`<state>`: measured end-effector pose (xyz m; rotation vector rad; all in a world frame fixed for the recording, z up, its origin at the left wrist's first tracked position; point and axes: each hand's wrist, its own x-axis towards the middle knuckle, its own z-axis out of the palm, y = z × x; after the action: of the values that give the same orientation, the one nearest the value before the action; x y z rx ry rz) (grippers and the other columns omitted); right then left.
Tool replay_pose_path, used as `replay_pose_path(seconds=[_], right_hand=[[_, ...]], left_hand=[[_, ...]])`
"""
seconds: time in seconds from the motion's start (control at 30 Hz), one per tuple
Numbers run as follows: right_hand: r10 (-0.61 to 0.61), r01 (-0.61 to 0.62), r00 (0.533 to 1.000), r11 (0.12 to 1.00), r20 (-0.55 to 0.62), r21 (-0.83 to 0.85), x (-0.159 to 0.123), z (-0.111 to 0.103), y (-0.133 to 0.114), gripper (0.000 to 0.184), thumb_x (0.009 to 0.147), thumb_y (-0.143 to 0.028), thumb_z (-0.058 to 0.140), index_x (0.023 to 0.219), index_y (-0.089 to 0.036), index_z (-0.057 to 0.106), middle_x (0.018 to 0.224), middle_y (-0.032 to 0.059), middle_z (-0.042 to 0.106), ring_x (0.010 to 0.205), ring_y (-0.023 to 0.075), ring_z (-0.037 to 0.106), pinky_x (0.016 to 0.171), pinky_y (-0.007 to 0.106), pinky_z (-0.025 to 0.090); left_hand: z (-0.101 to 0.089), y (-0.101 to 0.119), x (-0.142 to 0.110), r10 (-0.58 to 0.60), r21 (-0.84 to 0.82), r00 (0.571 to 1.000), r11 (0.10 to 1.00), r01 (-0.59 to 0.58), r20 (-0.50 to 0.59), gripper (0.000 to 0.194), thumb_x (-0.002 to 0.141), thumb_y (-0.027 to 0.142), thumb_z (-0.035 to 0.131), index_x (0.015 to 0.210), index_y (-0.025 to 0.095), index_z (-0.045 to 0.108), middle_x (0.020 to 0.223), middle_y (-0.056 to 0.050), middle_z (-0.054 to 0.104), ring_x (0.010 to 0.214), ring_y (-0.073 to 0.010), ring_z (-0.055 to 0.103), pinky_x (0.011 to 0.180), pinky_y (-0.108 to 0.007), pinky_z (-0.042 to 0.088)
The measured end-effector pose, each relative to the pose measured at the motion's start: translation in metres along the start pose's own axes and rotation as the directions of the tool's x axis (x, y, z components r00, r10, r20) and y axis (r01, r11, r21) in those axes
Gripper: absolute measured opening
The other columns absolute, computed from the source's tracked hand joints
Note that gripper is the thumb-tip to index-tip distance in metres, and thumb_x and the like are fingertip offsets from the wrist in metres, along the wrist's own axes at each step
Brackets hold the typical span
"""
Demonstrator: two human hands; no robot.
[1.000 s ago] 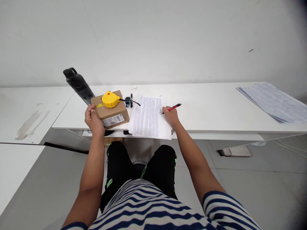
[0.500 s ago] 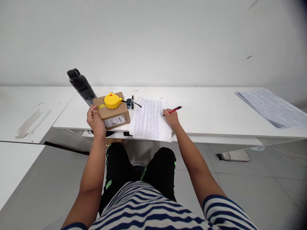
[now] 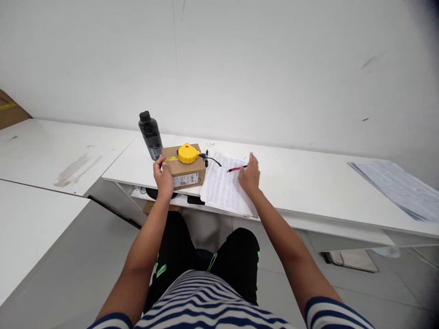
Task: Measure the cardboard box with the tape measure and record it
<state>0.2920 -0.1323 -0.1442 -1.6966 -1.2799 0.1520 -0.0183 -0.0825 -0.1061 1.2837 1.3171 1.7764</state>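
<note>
My left hand (image 3: 163, 177) grips the left side of a small brown cardboard box (image 3: 187, 170) with a shipping label on its front. A yellow tape measure (image 3: 188, 154) rests on the box top, its yellow blade (image 3: 171, 158) drawn out to the left edge under my fingers. Over the stack of printed sheets (image 3: 224, 192), my right hand (image 3: 250, 176) has a red and black pen (image 3: 236, 168) between thumb and fingers. The pen points left, and its other end is hidden by the hand.
A dark bottle (image 3: 150, 135) stands behind the box. Small dark items, including a black pen (image 3: 206, 153), lie partly hidden behind it. Another stack of printed sheets (image 3: 398, 187) lies at the right on the white desk (image 3: 308, 192). A cardboard carton (image 3: 12, 109) sits far left.
My view has turned left, so the desk shifts right and down. The pen has swung from pointing up and right to pointing left. My left hand keeps its hold on the box.
</note>
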Motion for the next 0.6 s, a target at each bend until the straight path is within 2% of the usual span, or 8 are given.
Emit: replay_pose_path(seconds=[0.07,0.13,0.23,0.27,0.33,0.4,0.5,0.6], right_hand=[[-0.161,0.155,0.981,0.986,0.104,0.062,0.002,0.008,-0.04,0.064,0.092,-0.041,0.05,0.151,-0.019,0.037,0.156,0.0203,0.039,0.129,0.0321,0.052,0.105,0.049,0.043],[-0.317,0.299,0.923,0.948,0.218,0.113,0.003,0.019,-0.084,0.064,0.09,-0.052,0.056,0.148,-0.027,0.043,0.154,0.012,0.046,0.134,0.0291,0.05,0.107,0.045,0.044],[-0.474,0.498,0.775,0.865,0.417,0.057,0.005,0.039,-0.141,0.084,0.081,-0.061,0.066,0.153,-0.026,0.039,0.161,0.0151,0.036,0.144,0.0371,0.039,0.11,0.054,0.039],[-0.483,0.536,0.745,0.844,0.46,0.019,0.006,0.045,-0.155,0.085,0.08,-0.06,0.069,0.151,-0.024,0.042,0.161,0.0172,0.036,0.142,0.0398,0.04,0.109,0.057,0.038],[-0.482,0.564,0.728,0.826,0.488,-0.025,0.008,0.056,-0.175,0.075,0.079,-0.054,0.071,0.143,-0.021,0.052,0.154,0.0191,0.046,0.134,0.0412,0.048,0.107,0.059,0.039],[-0.466,0.508,0.762,0.861,0.45,0.031,0.012,0.063,-0.187,0.06,0.081,-0.048,0.069,0.132,-0.02,0.06,0.14,0.0163,0.059,0.124,0.0368,0.057,0.106,0.054,0.041],[-0.374,0.269,0.847,0.914,0.377,0.302,0.02,0.07,-0.198,0.043,0.083,-0.05,0.062,0.115,-0.021,0.066,0.117,0.0077,0.071,0.104,0.0265,0.064,0.096,0.042,0.049],[-0.312,0.029,0.847,0.836,0.43,0.548,0.028,0.078,-0.209,0.036,0.084,-0.054,0.056,0.096,-0.021,0.066,0.096,0.0038,0.07,0.088,0.0206,0.064,0.079,0.033,0.053]], left_hand=[[-0.002,0.002,-0.001,-0.009,-0.02,1.0,1.0,0.01,0.03,0.022,0.098,0.024,0.046,0.116,0.019,0.057,0.148,-0.012,0.054,0.137,-0.0182,0.05,0.119,-0.034,0.033],[-0.005,0.002,-0.002,-0.018,-0.039,0.998,0.999,0.021,0.06,0.022,0.099,0.025,0.046,0.117,0.018,0.056,0.148,-0.013,0.053,0.137,-0.0201,0.049,0.119,-0.037,0.033],[-0.009,0.001,-0.002,-0.022,-0.051,0.996,0.998,0.026,0.087,0.021,0.098,0.026,0.047,0.115,0.019,0.056,0.147,-0.014,0.054,0.135,-0.0225,0.051,0.117,-0.04,0.036],[-0.01,0.0,-0.002,-0.021,-0.055,0.995,0.998,0.027,0.093,0.02,0.098,0.026,0.048,0.115,0.019,0.056,0.146,-0.014,0.055,0.135,-0.023,0.051,0.117,-0.04,0.037],[-0.012,-0.002,-0.001,-0.026,-0.074,0.993,0.997,0.035,0.118,0.021,0.096,0.029,0.05,0.114,0.02,0.057,0.145,-0.013,0.056,0.133,-0.0234,0.053,0.115,-0.04,0.039],[-0.013,-0.004,0.001,-0.039,-0.11,0.986,0.992,0.057,0.161,0.027,0.094,0.034,0.054,0.117,0.02,0.056,0.141,-0.012,0.058,0.13,-0.0237,0.055,0.113,-0.04,0.041],[-0.014,-0.009,0.006,-0.058,-0.188,0.972,0.977,0.102,0.227,0.039,0.09,0.041,0.059,0.123,0.02,0.053,0.138,-0.014,0.059,0.128,-0.0236,0.057,0.11,-0.04,0.044],[-0.015,-0.015,0.012,-0.063,-0.256,0.956,0.956,0.139,0.285,0.05,0.087,0.043,0.063,0.13,0.021,0.047,0.144,-0.016,0.054,0.133,-0.0238,0.054,0.112,-0.041,0.041]])
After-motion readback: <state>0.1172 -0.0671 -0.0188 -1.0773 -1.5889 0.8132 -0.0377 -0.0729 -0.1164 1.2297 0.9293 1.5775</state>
